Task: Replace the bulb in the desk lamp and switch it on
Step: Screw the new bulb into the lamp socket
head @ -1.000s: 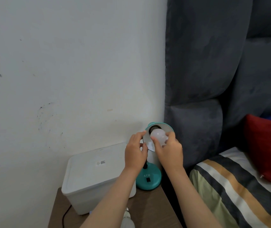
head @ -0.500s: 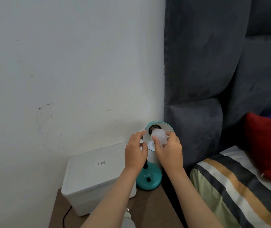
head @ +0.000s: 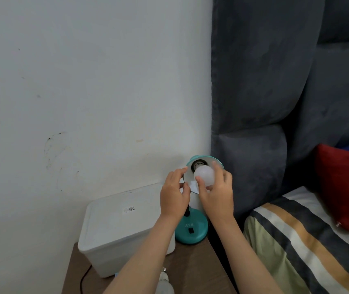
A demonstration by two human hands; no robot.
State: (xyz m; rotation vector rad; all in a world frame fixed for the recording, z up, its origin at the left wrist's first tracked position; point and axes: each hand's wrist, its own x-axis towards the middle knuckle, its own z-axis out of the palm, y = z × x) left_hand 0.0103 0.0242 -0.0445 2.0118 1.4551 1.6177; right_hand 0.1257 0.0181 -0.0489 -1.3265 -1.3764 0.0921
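Observation:
A teal desk lamp stands at the back of the bedside table, its round base [head: 191, 230] carrying a black switch [head: 190, 230]. Its shade [head: 210, 159] is tilted up toward me. A white bulb [head: 204, 175] sits at the dark socket inside the shade, unlit. My right hand [head: 216, 192] grips the bulb with thumb and fingers around it. My left hand [head: 174, 193] holds the left rim of the shade. A second white bulb [head: 165, 283] lies on the table near the bottom edge, partly hidden by my left forearm.
A white lidded plastic box [head: 118, 225] fills the left of the brown table [head: 192, 266], a black cable [head: 84, 279] beside it. A white wall is behind. A grey padded headboard [head: 264, 102], striped bedding [head: 296, 240] and a red pillow [head: 343, 187] lie right.
My right fingers have shifted around the bulb, the index finger now higher on its right side. My left hand stays on the shade rim. The lamp has not moved.

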